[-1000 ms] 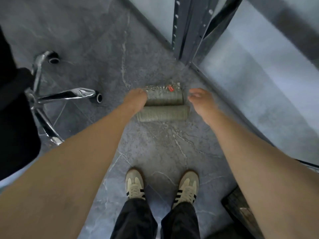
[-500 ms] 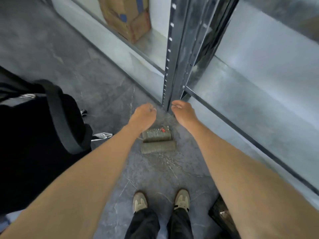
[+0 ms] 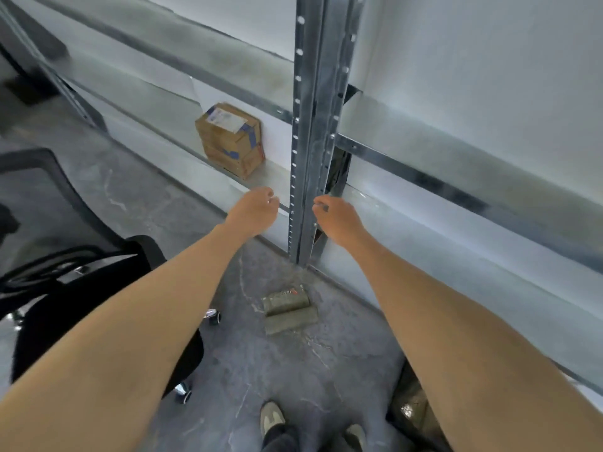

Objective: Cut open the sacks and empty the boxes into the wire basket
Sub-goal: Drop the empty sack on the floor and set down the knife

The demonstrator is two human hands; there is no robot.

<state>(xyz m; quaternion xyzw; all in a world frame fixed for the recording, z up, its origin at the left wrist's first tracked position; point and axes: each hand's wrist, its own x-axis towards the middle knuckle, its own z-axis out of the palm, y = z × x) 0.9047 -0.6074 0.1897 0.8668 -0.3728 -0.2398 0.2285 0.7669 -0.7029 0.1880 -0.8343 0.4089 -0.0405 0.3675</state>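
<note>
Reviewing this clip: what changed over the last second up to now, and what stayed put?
Both hands left the ends of the grey rolled bundle and rose: left hand and right hand now hover loosely curled, apparently empty, either side of the metal shelf upright. The view tilted up, showing a cardboard box on the shelf. The bundle stayed on the floor.
</note>
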